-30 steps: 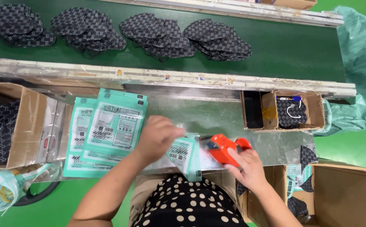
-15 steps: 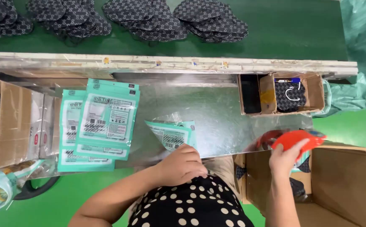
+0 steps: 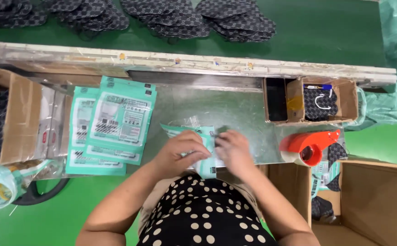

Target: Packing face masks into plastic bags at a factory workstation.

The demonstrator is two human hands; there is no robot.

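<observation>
A teal printed pouch (image 3: 201,136) lies on the metal worktable (image 3: 235,109) in front of me. My left hand (image 3: 180,152) presses on its near left part, and my right hand (image 3: 232,150) grips its right edge. Both hands meet over the pouch and cover most of it. An orange tape dispenser (image 3: 310,146) rests on the table's right end, free of my hands. A stack of flat teal pouches (image 3: 114,123) lies to the left of my hands.
Dark patterned masks (image 3: 162,18) lie in piles on the green belt beyond the rail. Open cardboard boxes stand at the left (image 3: 18,114), back right (image 3: 319,100) and lower right (image 3: 371,200). A plastic bag (image 3: 0,184) sits lower left.
My right hand set the orange tape dispenser down at the table's right end and came back to the pouch. My left hand stayed on the pouch.
</observation>
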